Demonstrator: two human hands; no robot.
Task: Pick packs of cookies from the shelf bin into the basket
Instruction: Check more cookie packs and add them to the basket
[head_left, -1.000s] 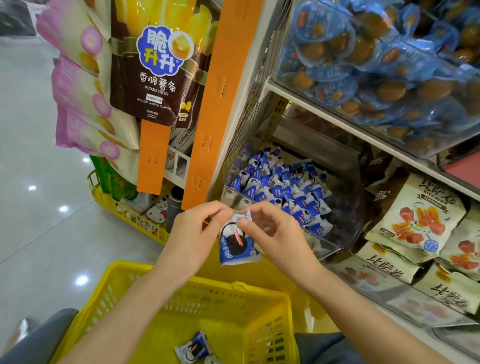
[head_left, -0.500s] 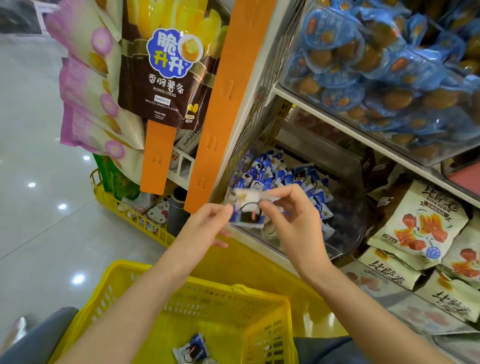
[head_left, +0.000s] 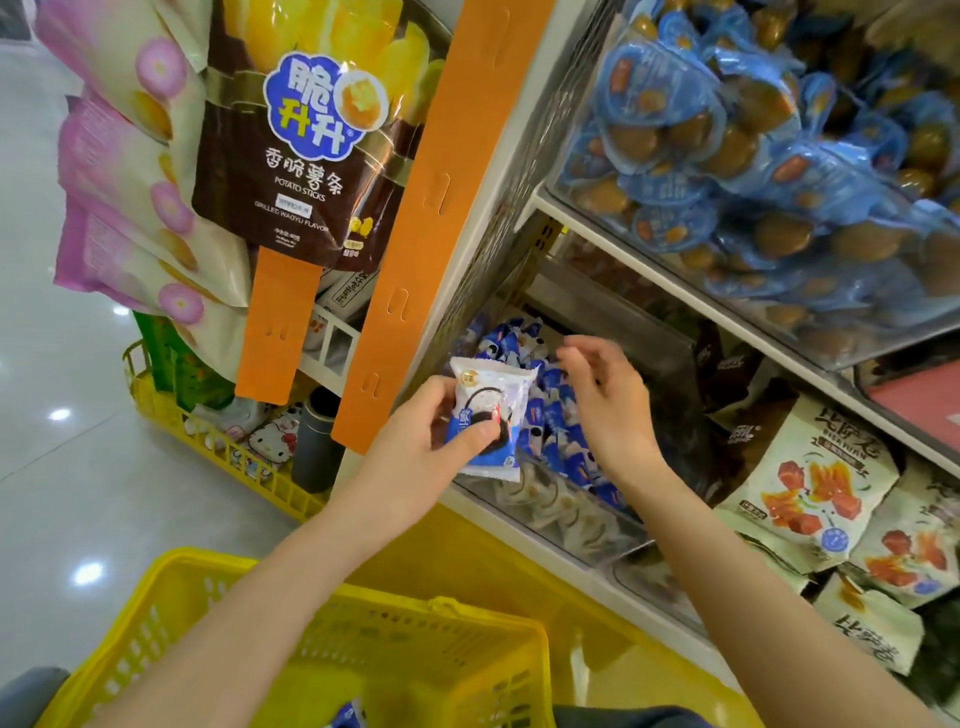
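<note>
Cookie pack (head_left: 493, 395): pinched by thumb and fingers of your left hand (head_left: 415, 452), at the front edge of the shelf bin (head_left: 561, 514). Right hand (head_left: 613, 415): spread, empty, above the binned packs (head_left: 550, 431). Carry the pack low over the basket (head_left: 395, 597) before you release it.

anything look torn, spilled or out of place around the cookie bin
Nothing stands out. The white-and-blue cookie pack in the left hand looks sealed and uncrumpled; the other packs lie in a loose heap inside the clear plastic shelf bin, as bulk stock would.
</note>
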